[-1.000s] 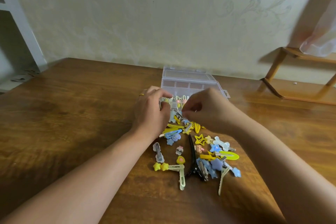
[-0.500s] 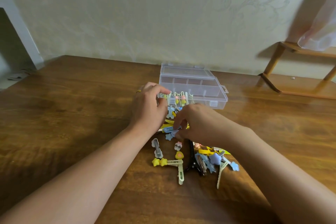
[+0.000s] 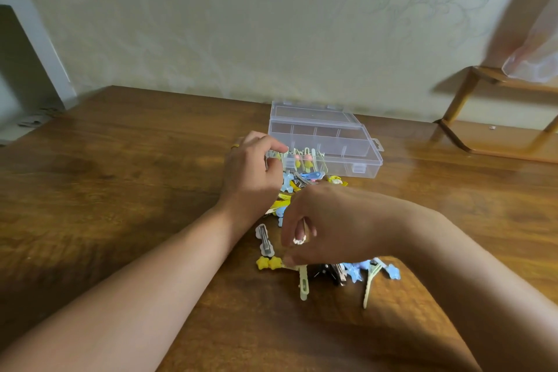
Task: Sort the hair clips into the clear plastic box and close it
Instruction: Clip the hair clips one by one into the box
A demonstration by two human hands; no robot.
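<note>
Sorting is mid-way: the left hand [image 3: 250, 174] steadies the open box [image 3: 324, 142] at twelve o'clock, fingers curled on its front edge, while the right hand [image 3: 326, 225] pinches toward a yellow clip [image 3: 268, 263] in the pile [image 3: 302, 181], grasp uncertain; next it likely needs lifting into a compartment.

Soft, dim, greenish light. A pale sheen lies on the table [image 3: 126, 160] behind the box [image 3: 341, 142]. Broad, soft-edged shadows fall left of the forearms. The wide lens bends the table edge and the wall [image 3: 241, 24] corners. A blurred dark shape smears the top right; both hands look slightly soft.
</note>
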